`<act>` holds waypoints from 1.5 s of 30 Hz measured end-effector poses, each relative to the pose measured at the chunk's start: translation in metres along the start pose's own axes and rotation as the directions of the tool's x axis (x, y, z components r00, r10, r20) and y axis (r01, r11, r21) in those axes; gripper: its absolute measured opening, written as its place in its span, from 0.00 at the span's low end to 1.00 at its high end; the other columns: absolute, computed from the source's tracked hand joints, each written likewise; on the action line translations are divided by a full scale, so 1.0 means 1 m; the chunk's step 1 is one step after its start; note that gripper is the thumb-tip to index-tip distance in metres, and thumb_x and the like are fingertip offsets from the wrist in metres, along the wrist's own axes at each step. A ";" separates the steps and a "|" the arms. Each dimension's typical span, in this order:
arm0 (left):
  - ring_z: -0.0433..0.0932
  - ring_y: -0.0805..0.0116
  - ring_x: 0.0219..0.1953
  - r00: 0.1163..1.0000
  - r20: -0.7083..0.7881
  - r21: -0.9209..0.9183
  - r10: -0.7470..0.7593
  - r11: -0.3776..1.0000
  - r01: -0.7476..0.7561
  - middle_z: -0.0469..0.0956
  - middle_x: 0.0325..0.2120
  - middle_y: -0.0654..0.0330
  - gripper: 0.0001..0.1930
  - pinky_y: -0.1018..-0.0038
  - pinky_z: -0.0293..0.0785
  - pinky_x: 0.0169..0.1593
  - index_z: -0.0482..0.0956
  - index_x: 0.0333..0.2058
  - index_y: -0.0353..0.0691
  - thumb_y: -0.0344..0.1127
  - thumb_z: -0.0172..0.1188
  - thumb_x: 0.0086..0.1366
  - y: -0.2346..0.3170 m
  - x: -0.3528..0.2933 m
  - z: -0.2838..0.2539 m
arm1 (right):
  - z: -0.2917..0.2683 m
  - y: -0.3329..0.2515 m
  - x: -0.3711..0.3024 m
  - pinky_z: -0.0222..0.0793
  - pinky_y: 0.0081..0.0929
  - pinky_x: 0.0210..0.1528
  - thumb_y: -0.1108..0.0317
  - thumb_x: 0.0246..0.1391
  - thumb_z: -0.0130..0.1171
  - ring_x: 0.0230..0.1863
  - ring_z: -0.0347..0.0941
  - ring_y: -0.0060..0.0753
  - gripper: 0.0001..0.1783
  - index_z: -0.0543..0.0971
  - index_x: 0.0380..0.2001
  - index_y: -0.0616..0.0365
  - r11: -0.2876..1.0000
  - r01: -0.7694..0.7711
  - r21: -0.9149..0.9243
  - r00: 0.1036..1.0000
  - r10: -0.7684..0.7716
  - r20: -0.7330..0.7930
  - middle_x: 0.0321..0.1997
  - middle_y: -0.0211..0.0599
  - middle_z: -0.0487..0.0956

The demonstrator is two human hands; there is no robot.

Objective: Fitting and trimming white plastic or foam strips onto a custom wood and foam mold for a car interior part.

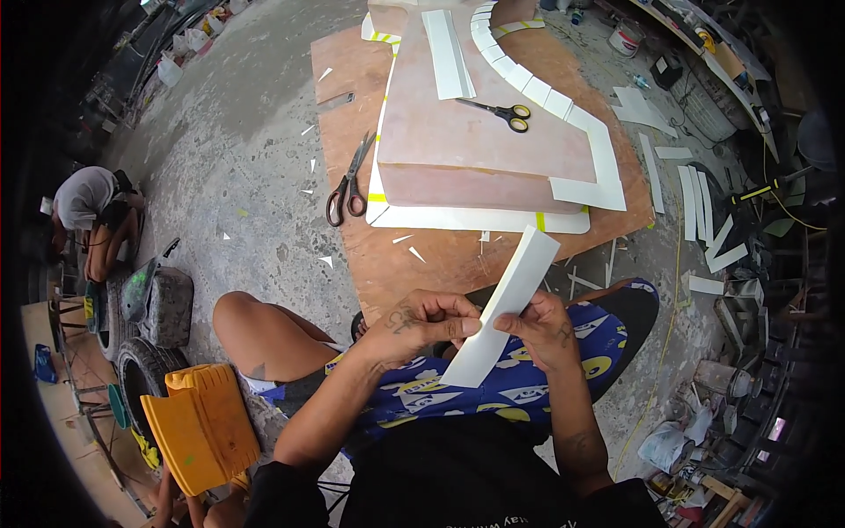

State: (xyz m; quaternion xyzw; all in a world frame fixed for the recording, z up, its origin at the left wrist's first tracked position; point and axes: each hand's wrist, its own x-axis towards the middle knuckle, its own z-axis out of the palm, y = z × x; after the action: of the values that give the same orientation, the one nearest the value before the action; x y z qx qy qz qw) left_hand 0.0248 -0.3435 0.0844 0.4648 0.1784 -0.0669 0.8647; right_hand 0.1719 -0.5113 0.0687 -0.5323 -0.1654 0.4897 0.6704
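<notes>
A long white strip (519,275), like card or foam sheet, slants upward in front of my lap, held between both hands. My left hand (429,326) pinches its left edge with thumb and fingers. On the other edge, my right hand (544,330) grips it, thumb lying across its face. Beyond the strip, a pinkish curved panel (480,150) rests on a plywood board (348,88), edged with white pieces and yellow tape. Small scissors (506,114) with black and yellow handles lie on the panel. Larger dark scissors (350,187) lie at the board's left edge.
White strips (695,202) lie scattered on the concrete floor to the right. An orange plastic case (201,427) and a tyre (143,378) stand at lower left. Another person (95,216) crouches at far left. A white bucket (623,40) stands at the back right.
</notes>
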 end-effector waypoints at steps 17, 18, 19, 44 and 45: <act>0.75 0.80 0.31 0.990 -0.142 -0.036 0.023 0.999 -0.029 0.80 0.29 0.64 0.10 0.83 0.71 0.37 0.81 0.37 0.36 0.37 0.64 0.64 0.000 -0.011 0.003 | 0.010 -0.005 0.000 0.75 0.22 0.45 0.72 0.48 0.71 0.39 0.78 0.24 0.17 0.80 0.41 0.66 0.996 -0.052 -0.066 0.998 0.055 0.038 0.39 0.39 0.82; 0.75 0.80 0.31 0.989 -0.144 -0.036 0.024 0.999 -0.030 0.80 0.29 0.64 0.10 0.83 0.71 0.37 0.81 0.37 0.36 0.37 0.64 0.64 -0.001 -0.012 0.003 | 0.010 -0.005 0.000 0.75 0.22 0.45 0.72 0.48 0.71 0.39 0.78 0.24 0.17 0.80 0.41 0.66 0.996 -0.053 -0.066 0.998 0.055 0.040 0.39 0.39 0.82; 0.74 0.80 0.31 0.991 -0.133 -0.027 0.026 0.999 -0.029 0.79 0.29 0.65 0.10 0.83 0.71 0.37 0.81 0.38 0.36 0.37 0.63 0.64 -0.002 -0.012 0.002 | 0.010 -0.005 0.001 0.75 0.22 0.45 0.72 0.48 0.71 0.38 0.78 0.24 0.17 0.79 0.41 0.66 0.997 -0.054 -0.059 0.997 0.057 0.053 0.39 0.39 0.82; 0.73 0.82 0.33 0.928 -0.346 0.084 0.139 0.990 -0.117 0.78 0.28 0.68 0.09 0.82 0.69 0.38 0.80 0.36 0.37 0.37 0.61 0.66 -0.009 -0.070 0.008 | 0.053 0.012 0.010 0.75 0.21 0.35 0.73 0.43 0.74 0.33 0.79 0.26 0.17 0.79 0.36 0.65 1.000 -0.001 -0.001 0.986 0.001 0.166 0.31 0.38 0.82; 0.73 0.82 0.33 0.916 -0.373 0.083 0.149 0.988 -0.127 0.78 0.28 0.68 0.09 0.82 0.69 0.38 0.80 0.36 0.37 0.37 0.61 0.66 -0.014 -0.076 0.006 | 0.058 0.012 0.012 0.75 0.21 0.36 0.74 0.42 0.74 0.33 0.79 0.26 0.17 0.79 0.36 0.64 0.999 -0.020 0.046 0.973 0.009 0.232 0.32 0.38 0.82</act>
State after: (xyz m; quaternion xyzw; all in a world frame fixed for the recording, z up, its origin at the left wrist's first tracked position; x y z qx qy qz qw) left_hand -0.0482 -0.3601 0.1051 0.5050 0.3064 0.0798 0.8029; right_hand 0.1288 -0.4702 0.0763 -0.4566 -0.2269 0.5572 0.6554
